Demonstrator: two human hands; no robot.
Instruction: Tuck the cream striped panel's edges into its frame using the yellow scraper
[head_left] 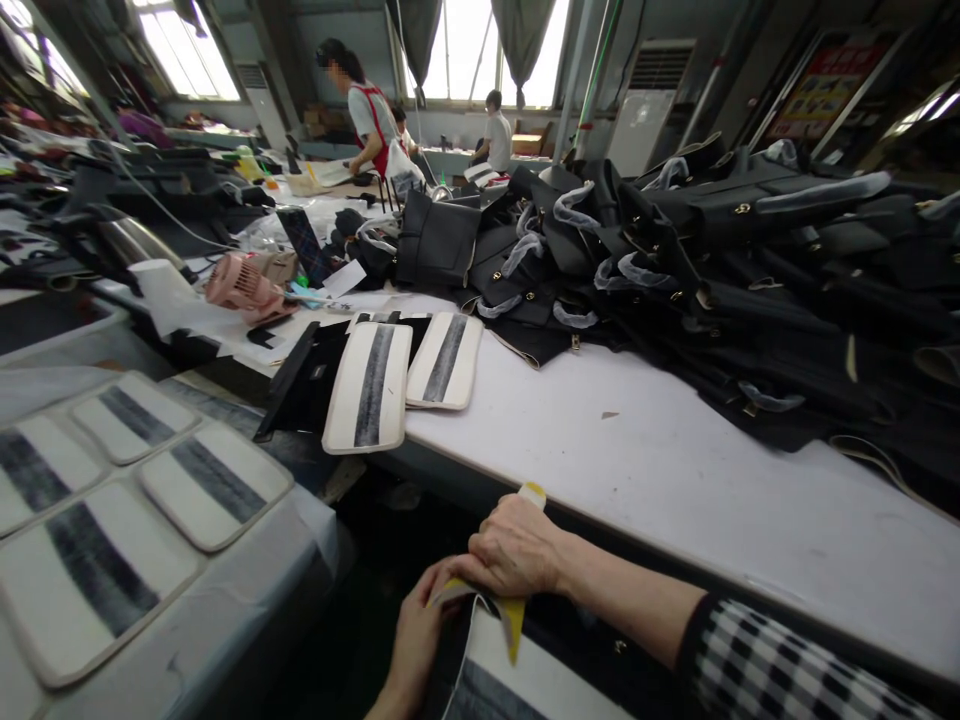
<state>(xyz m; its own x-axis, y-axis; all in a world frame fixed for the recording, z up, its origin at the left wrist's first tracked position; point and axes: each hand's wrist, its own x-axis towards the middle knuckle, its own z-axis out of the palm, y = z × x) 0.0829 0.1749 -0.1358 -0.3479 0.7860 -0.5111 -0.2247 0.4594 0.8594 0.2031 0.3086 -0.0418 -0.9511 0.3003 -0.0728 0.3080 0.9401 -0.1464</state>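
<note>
At the bottom centre, my right hand (pixel 517 545) is closed round a strip with yellow parts (pixel 533 491), whose one end sticks out above the fist. Below the fist a pointed yellow piece (pixel 513 625) hangs over a white panel with a dark stripe (pixel 499 650). My left hand (pixel 421 625) is closed at the edge of the same work, its fingers bent against a black piece beside the panel. What its fingertips grip is hidden. Two more striped panels (pixel 444 360) lie overlapping on the near edge of the white table (pixel 600 440).
Several striped panels (pixel 217 480) lie on a covered surface at the left. Black bags (pixel 525 260) with wrapped handles are heaped along the table's back and right. A pink fan motor (pixel 247 285) stands back left. A person in a red apron (pixel 375 125) and others work behind.
</note>
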